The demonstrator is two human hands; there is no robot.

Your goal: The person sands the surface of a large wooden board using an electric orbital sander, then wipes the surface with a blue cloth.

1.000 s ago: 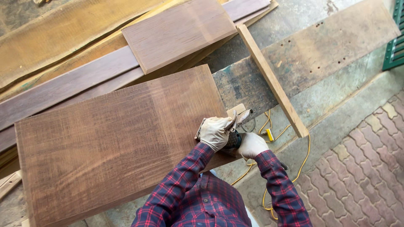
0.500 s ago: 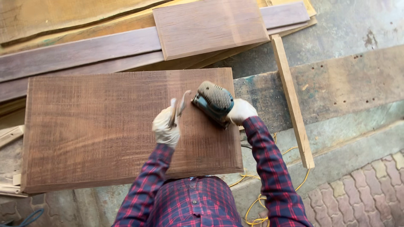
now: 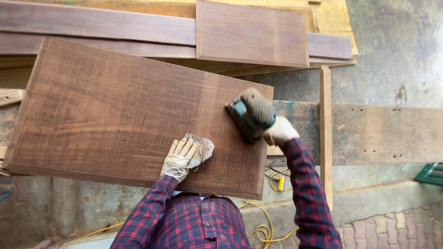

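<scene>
Dark reddish-brown wood fills most of your view: the wide board (image 3: 120,110) lies across the workbench (image 3: 383,133), its left end by the bench's left edge and its right end just short of the thin upright strip (image 3: 326,133). Near the board's front edge, right of its middle, your gloved left hand (image 3: 180,159) presses flat on the surface, fingers spread and open, with a worn piece of sandpaper (image 3: 202,147) lying under the fingertips and sticking out to the right. Further right, at the board's right edge, your gloved right hand (image 3: 279,131) is closed around the rear of the teal sander (image 3: 249,113), which sits tilted, its base touching the board close to the back right corner. Behind the board, along the bench's far edge, 1 smaller brown panel (image 3: 251,33) rests on a stack of long planks (image 3: 92,23). Below the bench's front edge, a yellow cable (image 3: 263,228) coils on the ground beside your right sleeve.
</scene>
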